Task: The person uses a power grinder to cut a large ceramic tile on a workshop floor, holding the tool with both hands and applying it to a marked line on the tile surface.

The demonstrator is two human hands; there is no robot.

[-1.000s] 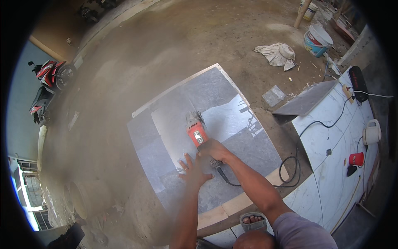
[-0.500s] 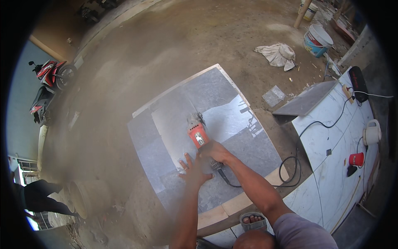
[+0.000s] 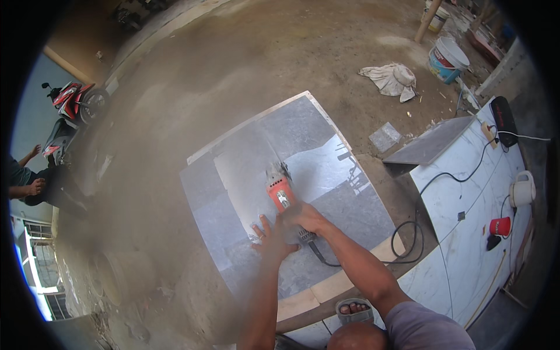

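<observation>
A red angle grinder (image 3: 281,195) lies over the middle of a large grey tile (image 3: 233,207), its dark head pointing away from me. My right hand (image 3: 303,217) is wrapped round the grinder's body near its rear. Flat on the tile just left of it rests my left hand (image 3: 271,239), fingers spread and holding nothing. A thin line runs on the tile ahead of the grinder's head, and pale dust hazes the surface to its left. The disc itself is hard to make out. From the grinder's tail a black cord (image 3: 326,261) leads off to the right.
White marble-look tiles (image 3: 466,233) at right bear a jug (image 3: 522,189), a red cup (image 3: 500,226) and a power strip (image 3: 489,133). Another grey tile (image 3: 431,143) leans there. Beyond lie a cloth (image 3: 391,80) and a bucket (image 3: 448,60). A person (image 3: 35,181) and a motorcycle (image 3: 76,102) are at left.
The person at far left has moved farther up the picture, with arms now showing. My hands and the grinder stay almost in place; the grinder's head has shifted very slightly.
</observation>
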